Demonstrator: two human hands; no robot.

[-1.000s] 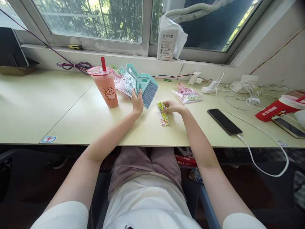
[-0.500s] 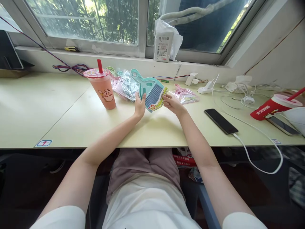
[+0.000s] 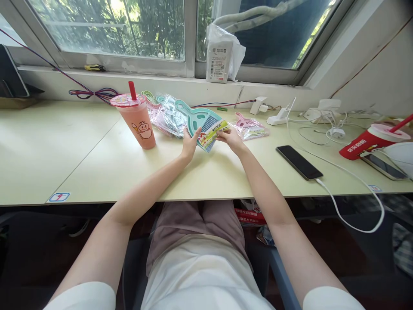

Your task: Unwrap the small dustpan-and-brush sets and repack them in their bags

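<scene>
A teal mini dustpan [image 3: 195, 114] with greyish-blue brush bristles is held above the table, its handle pointing back and left. My left hand [image 3: 189, 145] grips its left side, thumb on the front. Across the bristles lies a yellow-green printed label card [image 3: 213, 132]. My right hand [image 3: 232, 140] pinches the card's right end between thumb and fingers. Just behind the dustpan, several wrapped dustpan sets [image 3: 169, 116] lie in clear plastic. To the right of my right hand is a pink dustpan set [image 3: 249, 125] in its bag.
A tall pink drink cup [image 3: 138, 122] with a red straw stands left of my hands. On the right lie a charging phone [image 3: 299, 162], a power strip [image 3: 280, 116] with white cables and a tipped red cup [image 3: 371, 140]. A boxed item [image 3: 219, 62] stands on the windowsill.
The label card has swung from the dustpan's right edge to lie flatter across the bristles, its print now facing me. My right hand has shifted slightly with it; the left keeps its grip.
</scene>
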